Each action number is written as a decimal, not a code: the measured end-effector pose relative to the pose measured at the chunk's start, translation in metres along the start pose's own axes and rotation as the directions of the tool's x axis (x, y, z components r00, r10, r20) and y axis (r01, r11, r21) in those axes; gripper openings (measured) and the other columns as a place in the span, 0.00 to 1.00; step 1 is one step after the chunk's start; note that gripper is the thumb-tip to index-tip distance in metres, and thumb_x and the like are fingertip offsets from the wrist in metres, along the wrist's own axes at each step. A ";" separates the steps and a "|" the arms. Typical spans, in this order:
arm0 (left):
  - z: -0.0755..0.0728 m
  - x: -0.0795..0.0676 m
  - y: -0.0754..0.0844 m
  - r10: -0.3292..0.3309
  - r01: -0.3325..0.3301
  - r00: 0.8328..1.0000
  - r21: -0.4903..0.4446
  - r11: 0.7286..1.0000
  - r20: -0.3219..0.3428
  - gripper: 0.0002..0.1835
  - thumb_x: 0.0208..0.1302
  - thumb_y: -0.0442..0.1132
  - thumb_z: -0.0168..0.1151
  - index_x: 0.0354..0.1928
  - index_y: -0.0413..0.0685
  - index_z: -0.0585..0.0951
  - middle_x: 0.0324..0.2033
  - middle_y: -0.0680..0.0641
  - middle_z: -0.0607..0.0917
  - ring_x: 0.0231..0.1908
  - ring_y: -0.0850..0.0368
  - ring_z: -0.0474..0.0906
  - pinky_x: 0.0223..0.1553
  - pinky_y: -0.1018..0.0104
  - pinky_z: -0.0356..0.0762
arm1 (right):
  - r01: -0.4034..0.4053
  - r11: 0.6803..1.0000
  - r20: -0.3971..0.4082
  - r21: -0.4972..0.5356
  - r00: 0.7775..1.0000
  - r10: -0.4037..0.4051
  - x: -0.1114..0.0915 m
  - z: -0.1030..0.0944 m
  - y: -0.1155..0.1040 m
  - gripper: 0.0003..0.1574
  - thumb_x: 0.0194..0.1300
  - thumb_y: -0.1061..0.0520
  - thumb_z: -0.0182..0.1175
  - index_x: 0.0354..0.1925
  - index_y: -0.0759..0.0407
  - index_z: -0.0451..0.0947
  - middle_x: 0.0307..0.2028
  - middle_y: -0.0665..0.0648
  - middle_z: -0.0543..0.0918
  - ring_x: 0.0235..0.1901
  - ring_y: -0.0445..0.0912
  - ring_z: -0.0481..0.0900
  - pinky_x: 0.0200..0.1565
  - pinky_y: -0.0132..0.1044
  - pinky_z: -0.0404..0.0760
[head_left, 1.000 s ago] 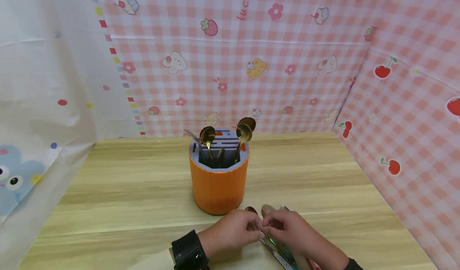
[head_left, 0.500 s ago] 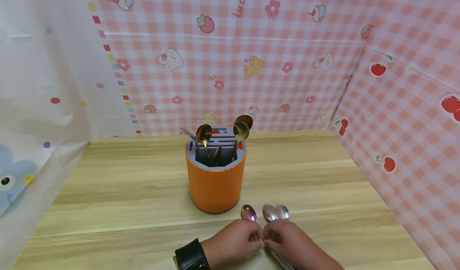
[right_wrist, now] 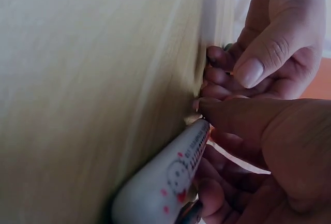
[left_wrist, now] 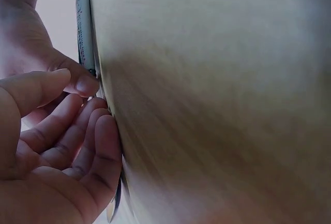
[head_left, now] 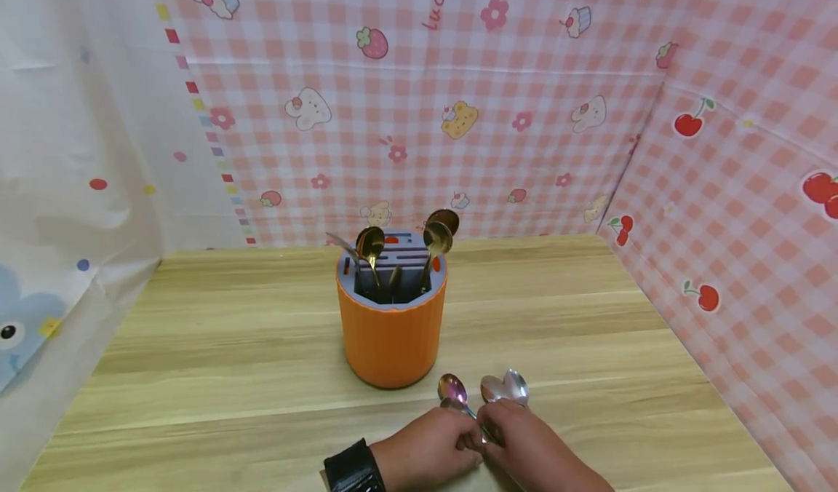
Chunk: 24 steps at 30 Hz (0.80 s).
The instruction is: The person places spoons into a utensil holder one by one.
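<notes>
My left hand (head_left: 428, 445) and right hand (head_left: 530, 448) meet over a cluster of cutlery on the table. A purple-gold iridescent spoon (head_left: 452, 388) lies just beyond the left fingers, with part of another bowl (head_left: 452, 403) close behind them. Two silver spoons (head_left: 516, 385) lie with their bowls beyond the right hand. The left fingers bend loosely against the tabletop, the thumb apart from them. With thumb and fingers, the right hand pinches a utensil with a white printed handle (right_wrist: 170, 177) near its metal neck; I cannot tell which head belongs to it.
An orange ribbed holder (head_left: 390, 346) with a grey slotted top stands behind the hands. Gold and brown spoons (head_left: 437, 237) and other cutlery stand upright in it. Pink checked cloth (head_left: 393, 99) rises behind the wood-grain table (head_left: 229, 332) and along its right side.
The camera view has shifted slightly. The spoon bowls beyond the hands now show more fully, and another bowl has come into sight by the left fingers. The hands stay close together.
</notes>
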<state>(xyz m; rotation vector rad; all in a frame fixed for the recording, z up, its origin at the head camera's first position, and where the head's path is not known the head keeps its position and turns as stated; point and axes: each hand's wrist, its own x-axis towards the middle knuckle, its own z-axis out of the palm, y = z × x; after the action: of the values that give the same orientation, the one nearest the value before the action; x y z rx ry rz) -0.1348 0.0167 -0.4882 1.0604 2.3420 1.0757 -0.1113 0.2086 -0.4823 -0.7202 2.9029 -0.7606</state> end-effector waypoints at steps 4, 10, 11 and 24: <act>-0.001 0.002 0.000 -0.064 0.066 0.998 -0.063 0.996 0.029 0.03 0.61 0.39 0.67 0.36 0.53 0.83 0.27 0.65 0.79 0.29 0.73 0.72 0.33 0.76 0.73 | -0.016 1.000 0.014 -0.005 1.000 0.016 0.003 0.000 0.000 0.13 0.60 0.50 0.69 0.34 0.46 0.71 0.23 0.43 0.69 0.27 0.38 0.67 0.31 0.34 0.69; 0.000 0.003 -0.001 -0.070 0.074 0.997 -0.089 0.993 0.042 0.03 0.61 0.38 0.68 0.34 0.52 0.82 0.26 0.64 0.78 0.28 0.73 0.72 0.33 0.76 0.73 | -0.056 0.998 0.039 0.010 0.998 0.056 0.005 0.000 0.000 0.15 0.58 0.52 0.69 0.38 0.49 0.72 0.21 0.41 0.71 0.23 0.35 0.67 0.27 0.32 0.69; 0.000 0.003 -0.001 -0.067 0.070 0.997 -0.087 0.994 0.042 0.02 0.61 0.38 0.68 0.34 0.52 0.82 0.26 0.64 0.78 0.28 0.73 0.72 0.33 0.76 0.73 | -0.063 0.998 0.049 0.013 0.997 0.062 0.005 0.000 -0.001 0.15 0.58 0.52 0.69 0.38 0.50 0.72 0.21 0.41 0.71 0.23 0.35 0.67 0.26 0.32 0.69; -0.001 0.002 -0.001 -0.051 0.052 0.998 -0.052 0.997 0.022 0.02 0.62 0.40 0.67 0.36 0.51 0.83 0.28 0.64 0.80 0.29 0.74 0.73 0.33 0.77 0.74 | -0.079 0.997 0.037 0.028 0.996 0.078 0.006 -0.002 -0.004 0.12 0.60 0.52 0.67 0.24 0.47 0.73 0.19 0.39 0.73 0.21 0.35 0.68 0.25 0.33 0.70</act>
<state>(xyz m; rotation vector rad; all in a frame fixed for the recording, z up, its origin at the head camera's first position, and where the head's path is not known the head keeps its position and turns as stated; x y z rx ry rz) -0.1370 0.0168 -0.4878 0.9822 2.2992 1.0963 -0.1153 0.2041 -0.4781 -0.6070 2.8627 -0.7718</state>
